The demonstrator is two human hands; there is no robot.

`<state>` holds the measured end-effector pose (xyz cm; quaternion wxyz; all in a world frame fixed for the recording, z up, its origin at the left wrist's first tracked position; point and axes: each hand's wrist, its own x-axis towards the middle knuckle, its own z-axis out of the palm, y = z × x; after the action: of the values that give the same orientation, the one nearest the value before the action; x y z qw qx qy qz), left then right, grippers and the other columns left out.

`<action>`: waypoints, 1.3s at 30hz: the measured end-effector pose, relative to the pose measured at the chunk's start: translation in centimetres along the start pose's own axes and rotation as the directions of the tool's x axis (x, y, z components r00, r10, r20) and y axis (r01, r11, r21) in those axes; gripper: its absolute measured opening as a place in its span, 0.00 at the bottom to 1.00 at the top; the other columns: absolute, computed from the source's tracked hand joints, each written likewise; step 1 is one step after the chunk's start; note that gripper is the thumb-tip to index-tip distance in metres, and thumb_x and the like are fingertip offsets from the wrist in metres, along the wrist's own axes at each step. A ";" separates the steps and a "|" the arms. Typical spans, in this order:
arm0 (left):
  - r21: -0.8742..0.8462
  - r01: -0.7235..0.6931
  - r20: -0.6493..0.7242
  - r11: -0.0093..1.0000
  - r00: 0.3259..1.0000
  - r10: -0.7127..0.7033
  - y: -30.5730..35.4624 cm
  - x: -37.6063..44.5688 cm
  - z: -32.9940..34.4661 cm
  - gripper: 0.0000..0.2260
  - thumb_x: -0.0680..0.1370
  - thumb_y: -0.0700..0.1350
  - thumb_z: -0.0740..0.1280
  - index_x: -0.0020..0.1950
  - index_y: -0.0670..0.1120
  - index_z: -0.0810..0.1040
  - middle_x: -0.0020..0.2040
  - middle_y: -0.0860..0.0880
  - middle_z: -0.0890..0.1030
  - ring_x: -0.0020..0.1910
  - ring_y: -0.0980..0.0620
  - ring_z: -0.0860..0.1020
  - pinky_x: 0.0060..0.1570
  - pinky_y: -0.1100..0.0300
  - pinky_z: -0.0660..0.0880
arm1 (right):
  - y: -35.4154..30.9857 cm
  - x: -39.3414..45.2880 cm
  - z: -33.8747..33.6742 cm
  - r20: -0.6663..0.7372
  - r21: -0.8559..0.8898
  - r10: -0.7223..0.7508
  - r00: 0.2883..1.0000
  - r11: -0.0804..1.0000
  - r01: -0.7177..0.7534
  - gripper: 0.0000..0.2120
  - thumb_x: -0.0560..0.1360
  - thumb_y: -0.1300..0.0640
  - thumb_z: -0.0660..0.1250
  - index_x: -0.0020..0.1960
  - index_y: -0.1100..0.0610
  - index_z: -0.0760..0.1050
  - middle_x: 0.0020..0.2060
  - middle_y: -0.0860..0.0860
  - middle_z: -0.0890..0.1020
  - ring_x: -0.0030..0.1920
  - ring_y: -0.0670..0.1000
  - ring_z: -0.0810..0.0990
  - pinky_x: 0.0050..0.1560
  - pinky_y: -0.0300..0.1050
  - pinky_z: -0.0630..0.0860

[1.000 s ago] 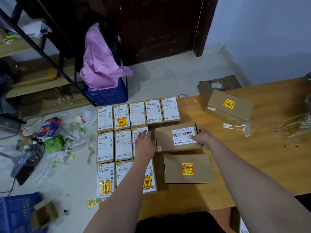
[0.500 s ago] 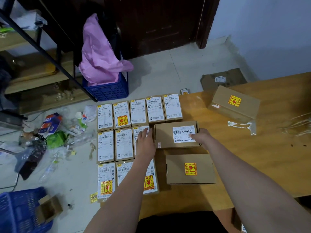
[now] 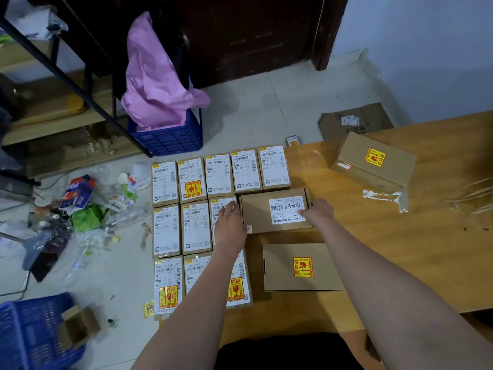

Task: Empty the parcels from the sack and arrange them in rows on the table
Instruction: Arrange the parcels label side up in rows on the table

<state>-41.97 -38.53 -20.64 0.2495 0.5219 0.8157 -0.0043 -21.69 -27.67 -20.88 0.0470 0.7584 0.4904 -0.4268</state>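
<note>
Both hands bracket the wide brown parcel (image 3: pixel 276 210) in the middle row. The left hand (image 3: pixel 230 225) lies flat, fingers straight, against the box's left end and over the small labelled parcel (image 3: pixel 222 206) beside it. The right hand (image 3: pixel 318 213) cups the right end, fingers bent over the edge; whether they truly grip it or only press I cannot tell. Compared with a second ago, hardly anything has shifted: the hands sit at the same two ends and the box looks a touch tighter against the back row of small parcels (image 3: pixel 218 173). That reads as final squaring-up, so this parcel is as good as placed.

Outward now: another brown box with a yellow fragile sticker (image 3: pixel 301 267) lies just in front, with a gap between. A third brown box (image 3: pixel 373 161) sits well apart on the table (image 3: pixel 400 263), outside the rows, likely due next.

The sack is not clearly in view; pale strands (image 3: pixel 472 196) at the right edge are cut off. The forearms hide part of the front-row labels.
</note>
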 end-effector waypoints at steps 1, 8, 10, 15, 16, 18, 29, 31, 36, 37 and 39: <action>-0.002 0.000 -0.002 1.000 1.000 0.000 0.0 0.0 0.0 0.30 0.78 0.38 0.65 0.78 0.42 0.59 0.78 0.48 0.58 0.76 0.44 0.57 0.71 0.52 0.65 | 0.0 0.0 0.1 -0.002 -0.004 0.002 1.000 1.000 -0.002 0.22 0.74 0.51 0.73 0.62 0.62 0.74 0.59 0.58 0.81 0.59 0.57 0.79 0.49 0.45 0.76; -0.025 0.014 -0.013 1.000 1.000 -0.015 0.2 0.1 -0.3 0.27 0.78 0.35 0.64 0.76 0.43 0.63 0.77 0.49 0.61 0.74 0.44 0.60 0.65 0.53 0.71 | -0.6 0.0 0.8 -0.050 -0.015 -0.033 0.998 0.999 0.032 0.18 0.76 0.53 0.72 0.62 0.60 0.75 0.58 0.57 0.81 0.57 0.56 0.80 0.46 0.43 0.75; -0.032 0.028 -0.014 0.999 1.000 -0.028 0.3 0.2 -0.5 0.26 0.78 0.35 0.63 0.75 0.43 0.65 0.76 0.49 0.62 0.75 0.45 0.60 0.64 0.52 0.72 | -0.7 0.1 0.9 -0.051 -0.015 -0.029 0.998 0.999 0.028 0.17 0.76 0.53 0.72 0.61 0.59 0.76 0.58 0.56 0.82 0.56 0.56 0.81 0.42 0.41 0.74; -0.028 0.030 -0.012 0.999 0.999 -0.030 0.4 0.3 -0.8 0.24 0.78 0.35 0.63 0.75 0.42 0.66 0.76 0.49 0.63 0.74 0.45 0.61 0.63 0.52 0.72 | -0.9 0.4 1.0 -0.053 -0.045 -0.026 0.998 0.999 0.024 0.15 0.76 0.53 0.72 0.59 0.59 0.76 0.56 0.56 0.82 0.54 0.55 0.81 0.38 0.40 0.71; -0.026 0.032 -0.013 0.999 0.999 -0.032 0.4 0.3 -0.8 0.24 0.78 0.35 0.63 0.74 0.42 0.67 0.76 0.49 0.63 0.74 0.45 0.61 0.63 0.52 0.72 | -0.9 0.4 1.0 -0.058 -0.056 -0.028 0.998 0.998 0.025 0.15 0.75 0.53 0.72 0.59 0.59 0.76 0.56 0.56 0.82 0.55 0.55 0.81 0.38 0.41 0.70; -0.030 0.038 -0.011 0.999 0.999 -0.038 0.4 0.3 -1.0 0.24 0.78 0.35 0.63 0.74 0.43 0.67 0.76 0.50 0.63 0.74 0.45 0.61 0.63 0.51 0.73 | -0.8 0.4 1.0 -0.057 -0.066 -0.031 0.998 0.997 0.027 0.16 0.75 0.53 0.72 0.59 0.59 0.76 0.56 0.56 0.82 0.55 0.55 0.81 0.37 0.41 0.70; -0.070 0.035 -0.001 0.997 0.999 -0.035 0.6 0.0 -1.4 0.24 0.78 0.35 0.63 0.74 0.42 0.67 0.76 0.49 0.63 0.75 0.44 0.60 0.67 0.51 0.69 | -1.0 0.3 0.8 -0.006 -0.094 -0.024 1.000 0.995 0.023 0.15 0.78 0.53 0.69 0.61 0.59 0.73 0.58 0.55 0.81 0.48 0.52 0.78 0.27 0.38 0.64; -0.095 0.034 0.010 0.995 0.999 -0.033 0.6 0.1 -1.6 0.24 0.78 0.35 0.63 0.74 0.41 0.67 0.76 0.48 0.63 0.75 0.44 0.60 0.68 0.51 0.68 | -0.9 0.2 0.7 0.027 -0.096 -0.046 0.999 0.994 0.049 0.15 0.78 0.54 0.69 0.61 0.59 0.75 0.58 0.55 0.82 0.52 0.53 0.80 0.31 0.39 0.69; -0.148 0.009 0.066 0.989 0.998 0.001 0.4 -0.1 -2.0 0.24 0.79 0.37 0.62 0.75 0.43 0.65 0.77 0.46 0.61 0.76 0.43 0.58 0.70 0.49 0.65 | -0.9 -1.1 -0.4 0.100 -0.124 -0.050 0.994 0.990 0.063 0.18 0.78 0.57 0.67 0.66 0.60 0.72 0.61 0.56 0.79 0.58 0.57 0.79 0.46 0.44 0.75; -0.153 0.012 0.065 0.988 0.998 -0.002 0.4 -0.3 -1.9 0.24 0.79 0.37 0.62 0.75 0.44 0.66 0.77 0.46 0.61 0.76 0.43 0.58 0.70 0.48 0.66 | -0.8 -1.3 -0.6 0.094 -0.131 -0.045 0.995 0.990 0.057 0.19 0.78 0.57 0.66 0.67 0.61 0.70 0.60 0.56 0.79 0.58 0.57 0.78 0.45 0.45 0.74; -0.155 0.015 0.039 0.988 0.999 -0.009 0.5 -0.7 -1.6 0.23 0.78 0.39 0.63 0.74 0.44 0.68 0.76 0.44 0.61 0.76 0.43 0.59 0.69 0.48 0.67 | -0.4 -1.7 -1.0 0.074 -0.125 -0.037 0.997 0.991 0.046 0.20 0.78 0.56 0.66 0.67 0.62 0.68 0.60 0.58 0.78 0.58 0.58 0.78 0.44 0.45 0.72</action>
<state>-41.92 -38.46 -18.77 0.3050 0.4959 0.8116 0.0476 -21.65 -28.18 -18.88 0.1038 0.7278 0.5302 -0.4225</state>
